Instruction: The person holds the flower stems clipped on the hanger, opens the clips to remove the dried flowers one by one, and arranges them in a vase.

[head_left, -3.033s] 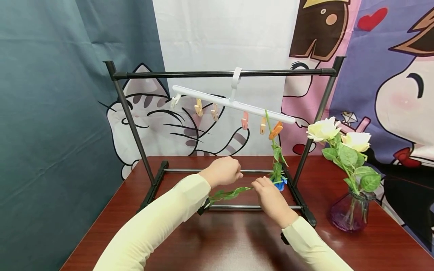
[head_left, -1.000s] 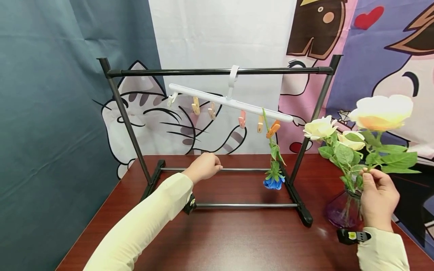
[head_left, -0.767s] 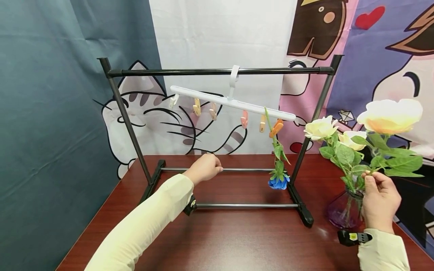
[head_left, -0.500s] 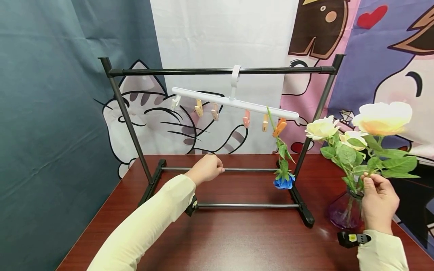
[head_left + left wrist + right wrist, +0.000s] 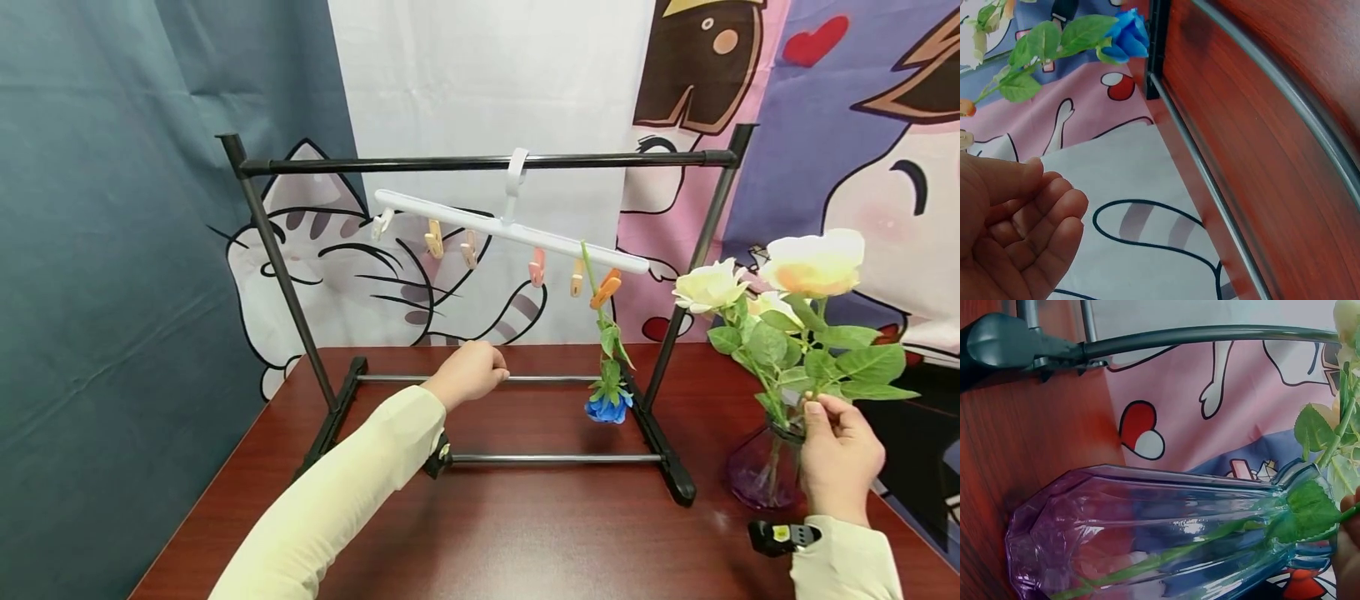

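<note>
My right hand point(image 5: 840, 454) pinches the stem of a large white-and-yellow rose point(image 5: 813, 265) just above the mouth of a purple glass vase point(image 5: 759, 477). Two more pale roses point(image 5: 708, 286) stand in that vase, their leaves overlapping the held one. In the right wrist view, a green stem point(image 5: 1147, 565) slants down inside the vase point(image 5: 1107, 481). My left hand point(image 5: 468, 372) hovers by the rack with loosely curled fingers; the left wrist view shows nothing in its palm point(image 5: 1016, 250). To its right a blue rose point(image 5: 609, 407) hangs upside down, its stem clipped by an orange clothespin point(image 5: 606, 288).
A black rack point(image 5: 337, 165) stands on the reddish-brown table point(image 5: 525, 533). From its top bar hangs a white hanger point(image 5: 450, 215), tilted down to the right, with several pastel clothespins point(image 5: 537, 268). A cartoon-print cloth point(image 5: 487, 75) and a teal curtain point(image 5: 165, 292) lie behind.
Three seconds ago both hands were at the rack with a leafy stem between them. My right hand has since gone to the vase, and the held rose has lately shifted left. The hanger sways slightly.
</note>
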### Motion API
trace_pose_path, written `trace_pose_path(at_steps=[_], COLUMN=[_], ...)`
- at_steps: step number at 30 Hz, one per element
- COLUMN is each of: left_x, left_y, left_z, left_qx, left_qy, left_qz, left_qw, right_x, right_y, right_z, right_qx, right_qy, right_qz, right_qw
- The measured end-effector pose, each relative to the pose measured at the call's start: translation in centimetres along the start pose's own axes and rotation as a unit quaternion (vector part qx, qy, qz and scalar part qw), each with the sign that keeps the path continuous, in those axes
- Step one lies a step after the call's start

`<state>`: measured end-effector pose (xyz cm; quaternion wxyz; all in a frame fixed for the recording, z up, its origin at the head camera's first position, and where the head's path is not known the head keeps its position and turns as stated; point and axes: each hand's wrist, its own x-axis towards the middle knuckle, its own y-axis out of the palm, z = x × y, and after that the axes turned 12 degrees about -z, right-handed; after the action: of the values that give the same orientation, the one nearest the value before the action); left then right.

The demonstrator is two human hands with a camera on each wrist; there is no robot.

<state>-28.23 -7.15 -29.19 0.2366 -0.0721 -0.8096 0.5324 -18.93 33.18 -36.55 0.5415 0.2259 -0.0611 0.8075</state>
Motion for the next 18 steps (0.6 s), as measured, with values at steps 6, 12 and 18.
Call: trace_pose_path(at_steps=[6,12,18], left_x=[0.7,1.6,3.2], left_y=[0.9,1.7,2.5], left_z=[-1.2,-2.6,-4.0], left_qx=[-0.010,-0.024,-0.070], left_qy=[0.004,0.018,-0.006], left_qz=[-0.016,-0.057,-0.093], left_qw=[0.9998,0.9979,0.9932], right_x=[-0.1,-0.3,-0.7], right_y=[-0.6,-0.6,-0.4], right_z=[-0.2,-0.5,-0.8], right_qx=[-0.099,-0.136,-0.168], right_qy=[-0.027,-0.075,-0.103], right_qz=[-0.010,-0.010,-0.005], right_qw=[0.9947,0.9878,0.9804])
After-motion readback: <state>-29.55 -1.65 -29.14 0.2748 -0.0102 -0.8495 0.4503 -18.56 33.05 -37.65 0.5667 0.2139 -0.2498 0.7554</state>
